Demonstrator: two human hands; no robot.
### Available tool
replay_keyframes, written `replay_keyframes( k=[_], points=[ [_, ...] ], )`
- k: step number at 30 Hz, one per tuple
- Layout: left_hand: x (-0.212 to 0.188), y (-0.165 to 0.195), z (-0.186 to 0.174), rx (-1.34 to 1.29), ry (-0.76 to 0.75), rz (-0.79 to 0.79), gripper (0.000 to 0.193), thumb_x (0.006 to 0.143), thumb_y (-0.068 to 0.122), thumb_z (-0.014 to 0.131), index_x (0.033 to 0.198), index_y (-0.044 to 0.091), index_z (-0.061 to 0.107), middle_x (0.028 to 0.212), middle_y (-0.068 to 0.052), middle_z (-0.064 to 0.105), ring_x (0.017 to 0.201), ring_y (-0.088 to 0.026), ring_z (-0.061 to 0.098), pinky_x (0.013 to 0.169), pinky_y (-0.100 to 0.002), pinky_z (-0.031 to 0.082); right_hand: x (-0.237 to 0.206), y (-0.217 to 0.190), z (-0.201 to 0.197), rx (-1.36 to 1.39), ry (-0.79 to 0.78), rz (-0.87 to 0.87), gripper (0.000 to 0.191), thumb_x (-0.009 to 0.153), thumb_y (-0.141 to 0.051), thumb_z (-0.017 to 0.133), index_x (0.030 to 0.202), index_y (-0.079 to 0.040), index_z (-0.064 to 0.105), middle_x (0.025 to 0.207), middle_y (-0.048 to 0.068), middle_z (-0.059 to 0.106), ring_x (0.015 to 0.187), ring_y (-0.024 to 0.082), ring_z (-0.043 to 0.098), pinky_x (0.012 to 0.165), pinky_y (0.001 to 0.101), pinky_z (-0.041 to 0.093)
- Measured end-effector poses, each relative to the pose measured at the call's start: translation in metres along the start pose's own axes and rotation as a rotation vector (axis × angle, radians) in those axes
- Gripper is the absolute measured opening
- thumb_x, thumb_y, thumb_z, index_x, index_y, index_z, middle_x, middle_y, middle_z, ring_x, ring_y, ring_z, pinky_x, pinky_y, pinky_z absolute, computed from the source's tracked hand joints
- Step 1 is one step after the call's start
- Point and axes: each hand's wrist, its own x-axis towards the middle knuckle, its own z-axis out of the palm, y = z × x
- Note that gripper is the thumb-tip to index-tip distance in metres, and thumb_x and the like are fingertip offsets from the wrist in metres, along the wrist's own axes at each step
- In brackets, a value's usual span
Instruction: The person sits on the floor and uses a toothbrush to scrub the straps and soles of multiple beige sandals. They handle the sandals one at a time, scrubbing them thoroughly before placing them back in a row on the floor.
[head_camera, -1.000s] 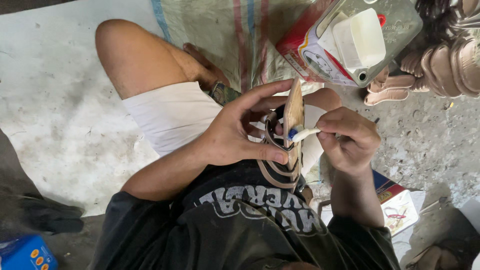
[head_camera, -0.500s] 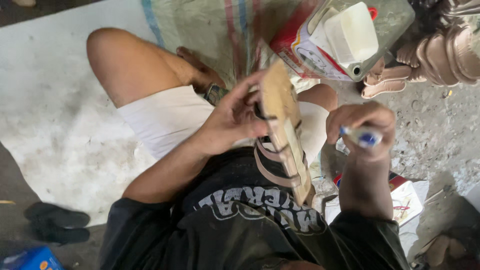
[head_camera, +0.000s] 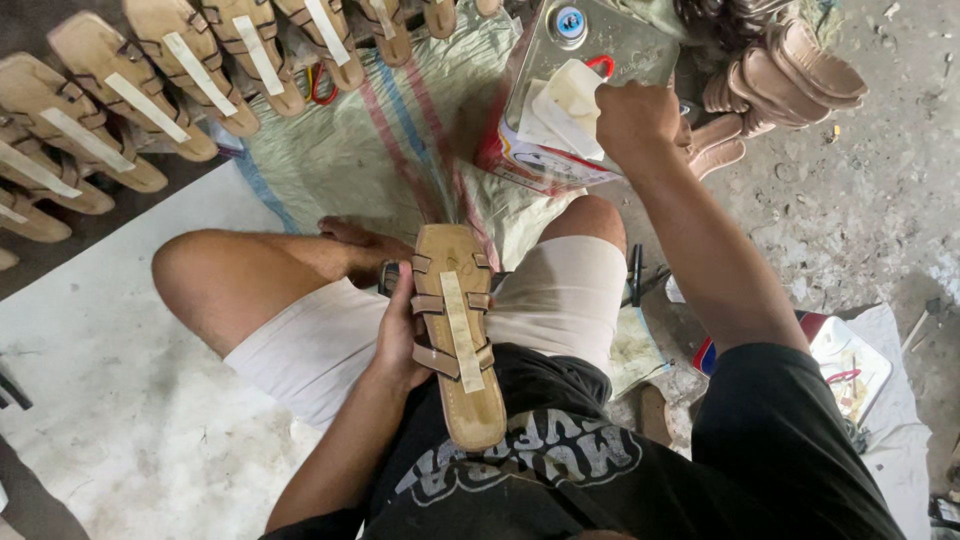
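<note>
The tan strapped sandal (head_camera: 458, 335) lies sole-down along the person's lap, toe end pointing away from the body, a pale strip running down its middle over the cross straps. The left hand (head_camera: 400, 330) holds it from the left side, fingers (head_camera: 408, 285) wrapped round the edge near the upper straps, closed on the sandal.

Change noted: half a second earlier the sandal was tilted up on edge in front of the chest and the right hand sat close beside it with a small blue-tipped applicator. Now the sandal has been laid flat and the right hand (head_camera: 635, 120) has gone well forward of the left fingers, to the top of the metal can (head_camera: 560, 100). It is fisted there, touching a white plastic piece (head_camera: 570, 100) set in the can's opening. Whether the applicator is inside that fist cannot be told. Judgement: the right hand is at the can for more of its contents, while the sandal waits, steadied.

Beyond the can stands a stack of tan soles (head_camera: 790, 70). Far to the left of the holding fingers, a row of like sandals (head_camera: 150, 90) rests on the floor, partly on a woven sack (head_camera: 380, 150).
</note>
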Motion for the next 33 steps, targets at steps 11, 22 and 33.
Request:
replay_keyframes(
  k=[11, 22, 33],
  points=[
    [0.003, 0.019, 0.002, 0.193, -0.066, 0.32, 0.077, 0.104, 0.062, 0.035, 0.154, 0.003, 0.038, 0.137, -0.022, 0.057, 0.12, -0.032, 0.061, 0.102, -0.047, 0.052, -0.091, 0.036, 0.001, 0.548, 0.088, 0.028, 0.016, 0.095, -0.02, 0.072, 0.109, -0.016, 0.077, 0.096, 0.011, 0.075, 0.087, 0.027, 0.072, 0.077, 0.0403, 0.054],
    [-0.031, 0.016, 0.052, 0.817, -0.043, 0.584, 0.078, 0.11, 0.051, 0.037, 0.169, 0.004, 0.017, 0.135, -0.021, 0.056, 0.128, -0.026, 0.054, 0.121, -0.036, 0.037, -0.166, -0.072, 0.018, 1.533, 0.23, -0.439, 0.014, 0.104, 0.005, 0.068, 0.117, 0.002, 0.065, 0.106, 0.013, 0.069, 0.093, 0.016, 0.064, 0.084, 0.0254, 0.051],
    [-0.041, 0.026, 0.059, 0.884, -0.03, 0.774, 0.069, 0.115, 0.049, 0.035, 0.167, 0.006, 0.021, 0.168, -0.014, 0.038, 0.135, -0.021, 0.056, 0.123, -0.036, 0.038, -0.173, -0.073, 0.007, 1.28, 0.395, -0.511, 0.013, 0.096, 0.004, 0.073, 0.105, -0.001, 0.064, 0.1, 0.014, 0.07, 0.087, 0.02, 0.07, 0.074, 0.0276, 0.054]
  ],
)
